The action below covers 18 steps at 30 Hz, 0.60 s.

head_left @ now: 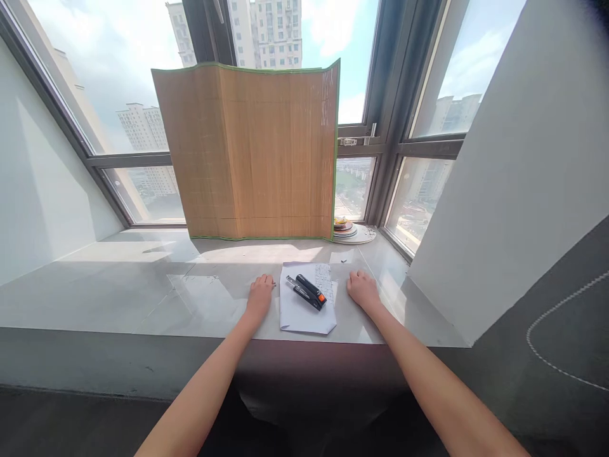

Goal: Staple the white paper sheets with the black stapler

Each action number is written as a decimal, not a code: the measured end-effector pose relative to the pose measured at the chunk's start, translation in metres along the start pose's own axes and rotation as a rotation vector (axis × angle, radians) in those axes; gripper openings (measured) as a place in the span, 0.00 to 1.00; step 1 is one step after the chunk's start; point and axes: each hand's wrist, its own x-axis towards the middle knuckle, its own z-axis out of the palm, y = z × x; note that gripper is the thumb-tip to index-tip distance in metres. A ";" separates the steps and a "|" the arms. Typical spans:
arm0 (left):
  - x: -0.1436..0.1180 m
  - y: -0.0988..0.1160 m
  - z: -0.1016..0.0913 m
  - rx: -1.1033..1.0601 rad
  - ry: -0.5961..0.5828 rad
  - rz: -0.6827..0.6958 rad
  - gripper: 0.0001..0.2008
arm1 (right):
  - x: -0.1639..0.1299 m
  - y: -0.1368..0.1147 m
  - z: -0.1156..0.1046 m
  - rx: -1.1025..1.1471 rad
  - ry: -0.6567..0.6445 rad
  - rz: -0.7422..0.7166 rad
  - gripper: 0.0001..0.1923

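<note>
Black stapler-like tool with orange spot: lower centre of the frame, lying aslant on a white paper sheet with printed corner. Left hand: left of the paper, fingers loosely curled, small dark piece at the fingertips; grip cannot be told. Right hand: right of the paper, fingers curled, palm down; contents hidden. Brown slatted mat with green edging: upper centre, upright.
</note>
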 end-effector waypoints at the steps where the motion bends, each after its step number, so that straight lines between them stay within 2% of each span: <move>1: -0.003 0.003 -0.001 0.037 -0.026 0.018 0.08 | 0.001 -0.004 -0.001 0.076 0.015 0.000 0.11; 3: -0.004 0.006 -0.002 0.056 -0.057 0.042 0.08 | -0.001 -0.019 -0.003 0.307 0.082 -0.038 0.12; 6: -0.001 0.005 -0.002 -0.003 -0.034 0.024 0.10 | -0.012 -0.052 -0.004 0.682 0.191 -0.191 0.14; 8: 0.000 0.004 -0.003 -0.074 -0.024 -0.001 0.10 | -0.023 -0.073 -0.003 0.799 0.188 -0.300 0.13; 10: -0.001 0.004 -0.005 -0.147 -0.029 -0.007 0.09 | -0.032 -0.087 -0.001 0.796 0.128 -0.402 0.13; 13: -0.003 0.011 -0.008 -0.268 -0.021 0.002 0.08 | -0.040 -0.094 0.004 0.687 0.043 -0.504 0.21; 15: -0.006 0.017 -0.012 -0.381 -0.019 -0.018 0.07 | -0.041 -0.094 0.008 0.618 0.023 -0.502 0.23; 18: -0.009 0.026 -0.018 -0.575 0.006 -0.105 0.07 | -0.040 -0.093 0.014 0.535 0.040 -0.482 0.18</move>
